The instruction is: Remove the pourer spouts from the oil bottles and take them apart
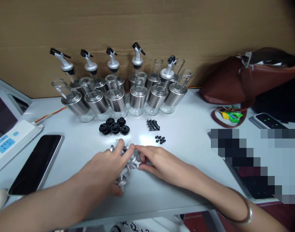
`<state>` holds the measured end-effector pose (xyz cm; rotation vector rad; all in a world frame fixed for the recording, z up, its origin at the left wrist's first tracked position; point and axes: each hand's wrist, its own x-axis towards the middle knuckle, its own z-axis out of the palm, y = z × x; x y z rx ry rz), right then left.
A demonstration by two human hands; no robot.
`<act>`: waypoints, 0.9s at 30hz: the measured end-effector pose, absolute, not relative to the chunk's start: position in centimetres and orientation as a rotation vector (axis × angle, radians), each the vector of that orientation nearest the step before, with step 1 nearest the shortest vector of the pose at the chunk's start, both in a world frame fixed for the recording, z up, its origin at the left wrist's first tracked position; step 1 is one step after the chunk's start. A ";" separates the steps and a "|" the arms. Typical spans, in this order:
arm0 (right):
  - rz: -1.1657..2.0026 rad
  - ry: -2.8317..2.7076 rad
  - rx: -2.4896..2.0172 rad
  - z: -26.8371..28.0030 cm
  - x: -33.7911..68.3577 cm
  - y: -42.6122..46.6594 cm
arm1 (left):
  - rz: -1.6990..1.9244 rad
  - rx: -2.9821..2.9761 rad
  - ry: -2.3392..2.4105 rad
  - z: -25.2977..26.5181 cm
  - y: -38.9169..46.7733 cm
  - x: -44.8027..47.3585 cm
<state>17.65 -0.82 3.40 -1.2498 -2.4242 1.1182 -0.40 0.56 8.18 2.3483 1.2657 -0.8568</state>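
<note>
Left hand [107, 164], thumb and fingers spread apart, laid over silver parts [124, 174]. Right hand [158, 159], thumb and fingertips set at their right edge; closure cannot be told. Silver parts: glossy, heaped on table [183, 138] near front edge, jumbled, no common long axis seen; count hidden. Beyond: five black stoppers [115, 128]; black pins [153, 125], uncounted; twelve bottles [137, 98], five fitted with silver pourers [137, 59].

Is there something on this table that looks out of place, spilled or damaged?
Nothing looks spilled or damaged. One small irregularity: in the front row, only the fifth bottle from the left carries a pourer; the others have open necks.
</note>
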 end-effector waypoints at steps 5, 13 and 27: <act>1.104 -2.362 -1.250 3.2 17.4 -0.9 | -0.789 2.335 1.263 8.2 0.8 -1.4; 1.072 -2.356 -1.240 3.3 17.4 -0.9 | -0.508 2.421 1.255 6.9 0.8 -3.0; 1.105 -2.485 -1.219 3.7 17.5 -1.0 | -0.345 2.396 1.173 5.2 1.4 -6.6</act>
